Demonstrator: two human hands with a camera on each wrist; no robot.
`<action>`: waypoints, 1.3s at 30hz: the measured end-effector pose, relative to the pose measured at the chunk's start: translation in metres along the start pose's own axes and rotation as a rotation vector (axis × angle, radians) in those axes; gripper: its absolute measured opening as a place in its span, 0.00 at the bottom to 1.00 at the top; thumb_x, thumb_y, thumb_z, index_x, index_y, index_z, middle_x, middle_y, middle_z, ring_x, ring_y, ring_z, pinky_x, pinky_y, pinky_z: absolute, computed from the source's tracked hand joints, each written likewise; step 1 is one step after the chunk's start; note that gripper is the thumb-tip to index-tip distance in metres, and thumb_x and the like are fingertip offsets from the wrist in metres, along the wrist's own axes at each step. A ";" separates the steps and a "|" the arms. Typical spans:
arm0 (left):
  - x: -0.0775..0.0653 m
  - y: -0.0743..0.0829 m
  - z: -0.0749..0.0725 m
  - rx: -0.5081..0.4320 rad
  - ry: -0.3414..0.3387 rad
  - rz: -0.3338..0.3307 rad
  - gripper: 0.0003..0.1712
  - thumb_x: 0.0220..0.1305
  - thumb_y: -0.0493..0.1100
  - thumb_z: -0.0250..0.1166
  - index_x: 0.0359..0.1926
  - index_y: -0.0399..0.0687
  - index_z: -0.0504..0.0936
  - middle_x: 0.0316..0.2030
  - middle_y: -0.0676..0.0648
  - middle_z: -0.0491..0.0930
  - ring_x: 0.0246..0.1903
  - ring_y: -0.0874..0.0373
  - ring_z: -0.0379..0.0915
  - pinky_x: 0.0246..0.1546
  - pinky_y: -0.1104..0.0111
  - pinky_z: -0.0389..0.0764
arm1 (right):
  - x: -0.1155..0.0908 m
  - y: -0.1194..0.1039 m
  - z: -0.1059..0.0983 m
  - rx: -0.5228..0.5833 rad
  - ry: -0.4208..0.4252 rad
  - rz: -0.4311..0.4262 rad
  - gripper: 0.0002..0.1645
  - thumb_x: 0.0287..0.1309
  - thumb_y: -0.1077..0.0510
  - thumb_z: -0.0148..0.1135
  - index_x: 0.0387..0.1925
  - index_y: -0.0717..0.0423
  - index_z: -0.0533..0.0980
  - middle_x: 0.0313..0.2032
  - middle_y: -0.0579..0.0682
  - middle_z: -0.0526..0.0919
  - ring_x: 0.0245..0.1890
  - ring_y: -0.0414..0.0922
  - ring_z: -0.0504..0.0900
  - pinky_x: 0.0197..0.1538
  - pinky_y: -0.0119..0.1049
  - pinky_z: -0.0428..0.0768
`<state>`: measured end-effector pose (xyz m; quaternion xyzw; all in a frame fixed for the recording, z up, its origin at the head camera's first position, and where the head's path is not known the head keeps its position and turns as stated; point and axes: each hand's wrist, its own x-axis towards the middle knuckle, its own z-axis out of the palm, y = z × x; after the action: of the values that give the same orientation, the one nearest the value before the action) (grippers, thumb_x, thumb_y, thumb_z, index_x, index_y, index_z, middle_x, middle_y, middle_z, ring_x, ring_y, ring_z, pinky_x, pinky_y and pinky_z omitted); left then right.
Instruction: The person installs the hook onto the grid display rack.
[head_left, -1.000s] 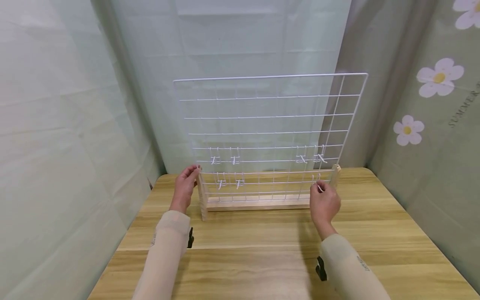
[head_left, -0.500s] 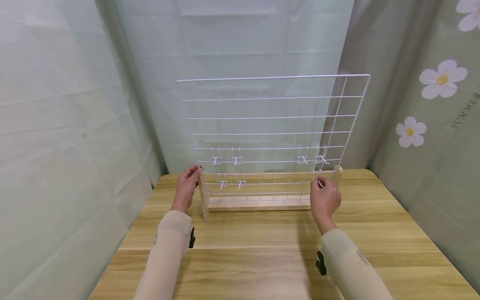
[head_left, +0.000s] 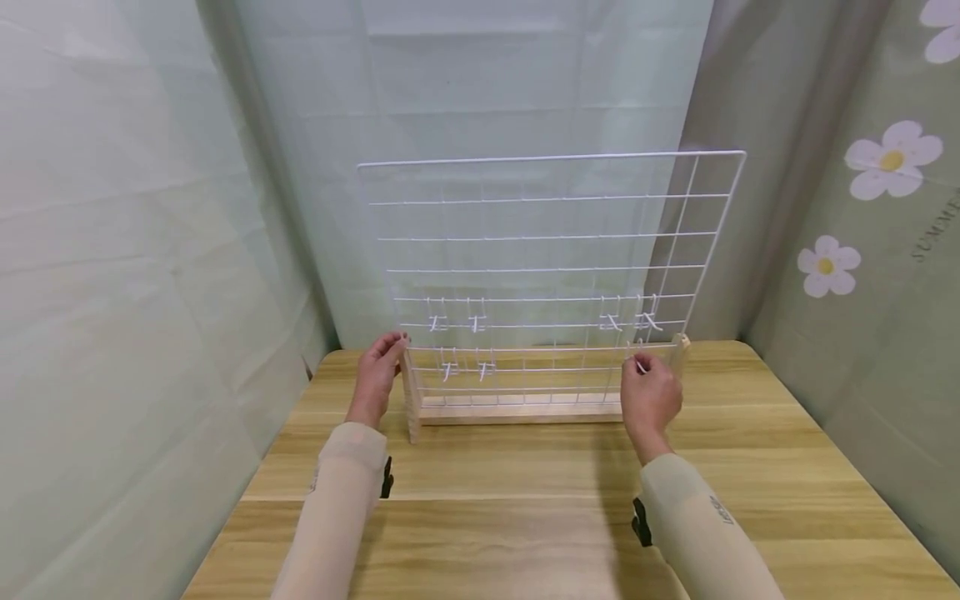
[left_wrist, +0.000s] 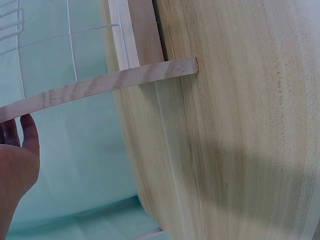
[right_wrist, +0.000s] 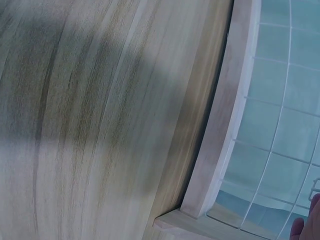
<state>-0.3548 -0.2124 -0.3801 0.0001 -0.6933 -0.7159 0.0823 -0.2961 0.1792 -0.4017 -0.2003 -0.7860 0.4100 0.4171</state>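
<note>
A white wire grid panel stands upright in a pale wooden stand on the table. My left hand grips the top of the stand's left upright; in the left wrist view its fingertips touch that wooden side piece. At the lower right of the grid, my right hand pinches a white wire hook, mostly hidden by the fingers, with its top ends at a grid wire. Only a bit of this hand enters the right wrist view. Several matching hooks hang on the grid.
The wood-grain table extends in front of the stand. A pale curtain hangs behind the grid, another curtain on the left, and a flowered cloth on the right.
The right hand has lifted slightly, bringing the hook's top ends up to the grid wire. The left hand stays on the upright. The whole view has shifted a little.
</note>
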 end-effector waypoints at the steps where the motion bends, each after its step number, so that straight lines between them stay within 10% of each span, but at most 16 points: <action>1: 0.000 -0.001 0.000 0.000 -0.002 -0.001 0.24 0.76 0.48 0.55 0.63 0.38 0.70 0.63 0.44 0.70 0.61 0.52 0.64 0.66 0.57 0.65 | 0.000 0.000 0.000 -0.002 -0.006 0.003 0.11 0.58 0.57 0.60 0.34 0.58 0.85 0.35 0.56 0.88 0.36 0.60 0.83 0.36 0.55 0.73; 39: 0.000 0.000 0.001 -0.019 0.010 0.007 0.23 0.75 0.48 0.57 0.61 0.38 0.72 0.62 0.44 0.71 0.60 0.53 0.66 0.66 0.56 0.65 | -0.012 0.023 -0.003 -0.122 -0.124 0.068 0.12 0.58 0.56 0.59 0.37 0.56 0.84 0.33 0.57 0.86 0.35 0.62 0.82 0.32 0.57 0.74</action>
<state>-0.3546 -0.2115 -0.3802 0.0005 -0.6859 -0.7223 0.0883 -0.2875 0.1864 -0.4251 -0.2262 -0.8266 0.3869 0.3402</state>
